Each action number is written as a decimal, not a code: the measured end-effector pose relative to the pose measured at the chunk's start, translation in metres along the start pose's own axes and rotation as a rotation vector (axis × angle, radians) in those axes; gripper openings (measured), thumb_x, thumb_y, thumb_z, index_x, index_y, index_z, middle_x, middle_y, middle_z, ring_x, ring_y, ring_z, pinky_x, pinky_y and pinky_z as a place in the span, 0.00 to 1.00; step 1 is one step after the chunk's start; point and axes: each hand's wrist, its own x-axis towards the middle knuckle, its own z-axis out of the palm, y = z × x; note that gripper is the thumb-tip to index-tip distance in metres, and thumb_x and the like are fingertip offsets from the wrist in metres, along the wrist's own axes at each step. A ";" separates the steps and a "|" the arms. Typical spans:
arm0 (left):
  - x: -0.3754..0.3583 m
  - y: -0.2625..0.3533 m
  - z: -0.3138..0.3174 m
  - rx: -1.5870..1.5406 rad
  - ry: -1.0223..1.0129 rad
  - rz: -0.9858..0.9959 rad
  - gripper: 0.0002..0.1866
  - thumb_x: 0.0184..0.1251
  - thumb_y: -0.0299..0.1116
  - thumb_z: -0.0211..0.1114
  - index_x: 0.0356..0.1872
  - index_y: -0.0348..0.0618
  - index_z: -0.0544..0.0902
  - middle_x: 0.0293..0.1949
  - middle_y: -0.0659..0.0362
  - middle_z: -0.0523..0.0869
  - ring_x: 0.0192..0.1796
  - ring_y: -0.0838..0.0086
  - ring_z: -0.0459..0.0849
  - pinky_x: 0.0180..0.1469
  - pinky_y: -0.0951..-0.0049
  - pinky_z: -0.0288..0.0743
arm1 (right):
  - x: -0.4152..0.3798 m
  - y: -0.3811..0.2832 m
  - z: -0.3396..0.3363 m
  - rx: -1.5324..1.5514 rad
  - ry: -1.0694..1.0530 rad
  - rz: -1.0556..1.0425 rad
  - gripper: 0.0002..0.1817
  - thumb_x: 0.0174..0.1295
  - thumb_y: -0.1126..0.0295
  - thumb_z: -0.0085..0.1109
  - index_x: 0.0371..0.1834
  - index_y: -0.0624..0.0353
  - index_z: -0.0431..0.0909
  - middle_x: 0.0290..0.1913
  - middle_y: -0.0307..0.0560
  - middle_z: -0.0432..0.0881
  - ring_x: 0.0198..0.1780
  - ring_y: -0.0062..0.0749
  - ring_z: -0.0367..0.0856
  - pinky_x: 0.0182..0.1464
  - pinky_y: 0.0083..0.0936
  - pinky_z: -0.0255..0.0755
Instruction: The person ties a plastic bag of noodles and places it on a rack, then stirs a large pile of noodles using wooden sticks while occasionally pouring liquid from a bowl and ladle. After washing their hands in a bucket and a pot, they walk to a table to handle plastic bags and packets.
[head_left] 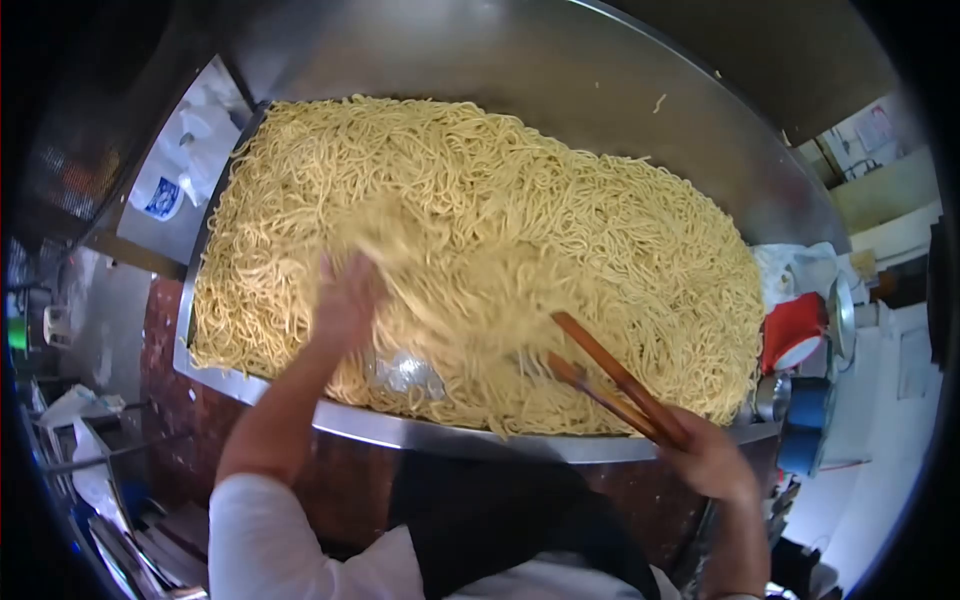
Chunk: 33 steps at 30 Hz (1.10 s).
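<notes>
A deep heap of yellow noodles (620, 230) fills a wide metal tray (370, 428) in front of me. My left hand (350, 300) is in the noodles left of the middle, smeared by motion, so its fingers cannot be made out. Around and above it some strands are blurred too. In my right hand (708, 458), at the tray's near right edge, are wooden tongs (625, 385). Their two brown arms spread toward the noodles, and the far ends are blurred among the strands. A shiny bare patch of tray bottom shows between my hands, near the front rim.
A metal back wall (560, 70) rises behind the tray, with a few stray strands on it. At the right stand a red container (793, 332), a metal pot (772, 397) and blue containers (806, 425). A white tub (160, 197) and plastic bags (205, 145) sit at the left.
</notes>
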 end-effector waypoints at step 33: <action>0.018 -0.143 -0.100 -0.990 0.028 -0.437 0.35 0.55 0.51 0.76 0.61 0.41 0.81 0.67 0.41 0.75 0.70 0.51 0.73 0.69 0.58 0.70 | 0.051 -0.025 -0.025 -0.025 0.067 -0.125 0.27 0.56 0.73 0.59 0.63 0.56 0.74 0.36 0.52 0.82 0.39 0.39 0.81 0.46 0.35 0.74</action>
